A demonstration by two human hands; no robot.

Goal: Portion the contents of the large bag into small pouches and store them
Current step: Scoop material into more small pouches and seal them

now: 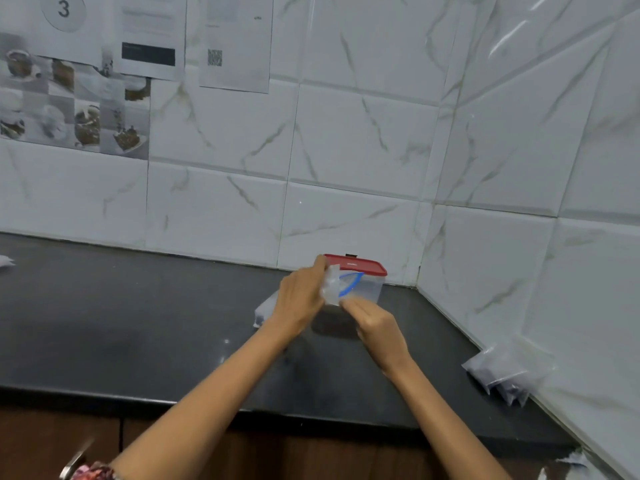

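A small clear pouch [337, 289] with a blue zip strip is held up over the black counter [138, 323]. My left hand [301, 299] grips its left top edge and my right hand [375, 323] pinches its right side. Dark contents fill the pouch's lower part [334, 323]. Behind the pouch stands a clear plastic container with a red lid [360, 264]. A pale bag [265, 308] lies on the counter just left of my left hand, mostly hidden by it.
Filled clear pouches [502, 372] lean against the right tiled wall. More plastic [568, 469] shows at the bottom right edge. Papers [149, 36] hang on the back wall. A white scrap [5, 261] lies at the far left.
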